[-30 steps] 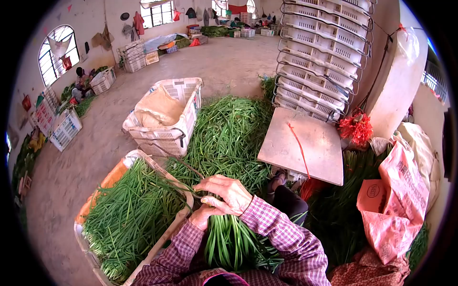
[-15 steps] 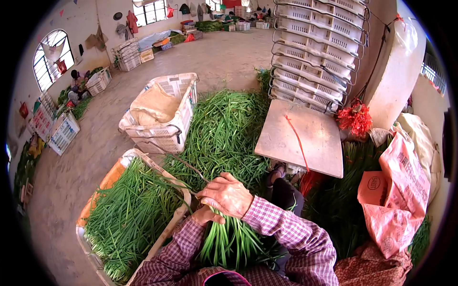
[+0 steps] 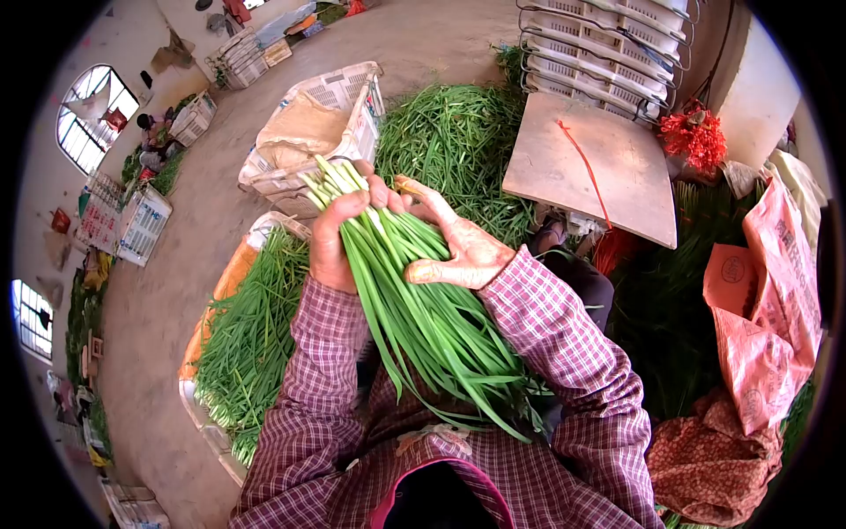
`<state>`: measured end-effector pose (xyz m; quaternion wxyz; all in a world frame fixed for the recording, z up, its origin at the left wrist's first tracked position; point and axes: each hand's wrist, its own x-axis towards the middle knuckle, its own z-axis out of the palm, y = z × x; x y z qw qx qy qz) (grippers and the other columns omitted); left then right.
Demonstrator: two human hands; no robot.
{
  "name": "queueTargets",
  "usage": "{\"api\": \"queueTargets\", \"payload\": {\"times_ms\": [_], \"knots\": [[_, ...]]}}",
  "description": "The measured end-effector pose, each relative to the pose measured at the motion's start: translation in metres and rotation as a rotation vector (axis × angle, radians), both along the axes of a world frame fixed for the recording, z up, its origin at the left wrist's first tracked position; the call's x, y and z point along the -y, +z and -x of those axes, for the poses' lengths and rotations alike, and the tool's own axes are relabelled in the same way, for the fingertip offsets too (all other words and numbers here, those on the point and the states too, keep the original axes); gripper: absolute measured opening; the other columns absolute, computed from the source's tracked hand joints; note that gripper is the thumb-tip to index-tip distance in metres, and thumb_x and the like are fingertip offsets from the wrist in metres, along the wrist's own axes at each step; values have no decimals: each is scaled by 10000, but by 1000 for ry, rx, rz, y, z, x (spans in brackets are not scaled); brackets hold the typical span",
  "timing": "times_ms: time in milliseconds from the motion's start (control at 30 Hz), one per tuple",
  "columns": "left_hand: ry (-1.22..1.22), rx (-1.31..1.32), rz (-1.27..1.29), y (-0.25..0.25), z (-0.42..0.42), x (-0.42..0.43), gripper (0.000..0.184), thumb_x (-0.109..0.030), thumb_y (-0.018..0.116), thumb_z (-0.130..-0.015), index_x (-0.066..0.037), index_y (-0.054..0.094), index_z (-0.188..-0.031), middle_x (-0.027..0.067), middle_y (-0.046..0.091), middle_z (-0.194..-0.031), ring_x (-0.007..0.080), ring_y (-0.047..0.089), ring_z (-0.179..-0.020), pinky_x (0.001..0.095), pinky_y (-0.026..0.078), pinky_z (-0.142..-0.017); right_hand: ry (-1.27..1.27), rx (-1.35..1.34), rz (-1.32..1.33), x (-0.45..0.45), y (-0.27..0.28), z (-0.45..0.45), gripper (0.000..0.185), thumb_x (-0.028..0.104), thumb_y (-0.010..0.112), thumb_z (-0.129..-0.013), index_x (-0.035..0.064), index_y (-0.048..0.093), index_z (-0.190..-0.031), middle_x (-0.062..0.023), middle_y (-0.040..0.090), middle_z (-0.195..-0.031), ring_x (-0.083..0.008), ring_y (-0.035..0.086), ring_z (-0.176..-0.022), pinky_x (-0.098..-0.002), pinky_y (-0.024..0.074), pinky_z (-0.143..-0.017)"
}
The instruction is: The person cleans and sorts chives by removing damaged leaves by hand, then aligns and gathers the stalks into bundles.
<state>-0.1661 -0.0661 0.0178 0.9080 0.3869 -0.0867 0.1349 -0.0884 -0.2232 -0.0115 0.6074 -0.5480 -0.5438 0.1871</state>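
Observation:
A thick bunch of garlic chives (image 3: pixel 423 304) is held up before my chest, its pale cut ends at the upper left and its green leaves hanging down to the right. My left hand (image 3: pixel 339 234) is closed round it just below the pale ends, thumb in front. My right hand (image 3: pixel 458 242) grips the bunch from the right, its thumb across the leaves and its fingers partly hidden behind them. To the left, a white crate (image 3: pixel 211 432) with an orange lining is heaped with more garlic chives (image 3: pixel 256 344).
Loose greens (image 3: pixel 449 150) cover the floor ahead, beside a crate (image 3: pixel 374 88) holding a tan sack (image 3: pixel 304 130). A board (image 3: pixel 590 167) with red string stands before stacked crates (image 3: pixel 599 53). Pink sacking (image 3: pixel 767 309) lies right. Another person (image 3: pixel 152 141) sits far left.
Both hands have risen, lifting the bunch from my lap to chest height and exposing its pale ends. My right hand has shifted from atop the bunch to its right side. The view has tilted down.

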Motion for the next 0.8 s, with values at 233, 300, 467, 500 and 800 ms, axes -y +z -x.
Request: {"api": "queueTargets", "payload": {"times_ms": [233, 300, 467, 500, 800], "knots": [[292, 230, -58, 66, -3, -104, 267, -135, 582, -819, -108, 485, -1066, 4, 554, -785, 186, 554, -818, 393, 440, -924, -541, 460, 448, 36, -106, -46, 568, 260, 650, -721, 114, 488, -1244, -220, 630, -739, -385, 613, -730, -464, 494, -682], [388, 290, -87, 80, 3, -126, 260, -112, 584, -820, -102, 487, -1060, 11, 557, -791, 187, 560, -829, 397, 442, -931, -698, 525, 629, 55, -137, -62, 362, 275, 634, -752, 101, 615, -1068, -190, 653, -821, -349, 632, -782, -451, 502, -717], [551, 259, -93, 102, 12, -161, 239, -92, 590, -821, -86, 501, -1043, 32, 561, -799, 204, 568, -832, 407, 454, -908, -806, 500, 896, 75, -132, -77, 250, 351, 605, -803, 188, 691, -973, -117, 681, -833, -284, 657, -782, -392, 521, -731], [584, 242, -115, 101, 11, -168, 230, -87, 593, -821, -83, 508, -1035, 39, 563, -801, 211, 570, -831, 412, 458, -900, -836, 459, 749, 74, -120, -75, 238, 334, 612, -794, 161, 704, -930, -119, 679, -789, -279, 659, -756, -385, 519, -722], [779, 234, -419, 121, 0, -182, 231, -27, 608, -799, -37, 522, -1013, 92, 591, -817, 228, 628, -787, 357, 531, -763, -891, 345, 471, 47, -27, -43, 197, 275, 673, -780, 110, 629, -879, -68, 601, -607, -229, 611, -581, -346, 486, -583]]}}
